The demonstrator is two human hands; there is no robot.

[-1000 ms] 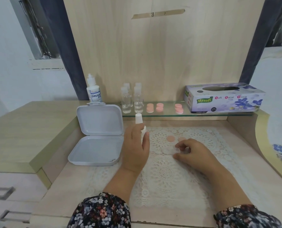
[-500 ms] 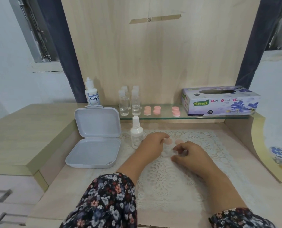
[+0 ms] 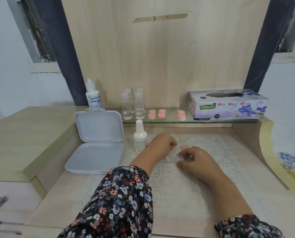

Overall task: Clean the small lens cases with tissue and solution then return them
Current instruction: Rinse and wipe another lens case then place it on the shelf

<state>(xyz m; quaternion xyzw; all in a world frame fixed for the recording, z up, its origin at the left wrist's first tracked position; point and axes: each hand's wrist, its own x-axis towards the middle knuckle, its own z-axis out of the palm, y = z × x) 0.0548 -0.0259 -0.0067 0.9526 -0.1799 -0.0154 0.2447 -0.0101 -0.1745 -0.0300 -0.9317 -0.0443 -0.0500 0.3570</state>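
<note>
Left hand having released white plastic spray bottle | both hands curling over small clear lens case, right hand pinching it mid-worktop | left grip: cannot tell

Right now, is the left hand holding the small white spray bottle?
No: the spray bottle stands upright on its own by the open white case, while the left hand is at the lens case on the lace mat.

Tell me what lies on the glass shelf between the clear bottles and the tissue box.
In the head view, pink lens cases lie between the clear bottles and the tissue box.
</note>
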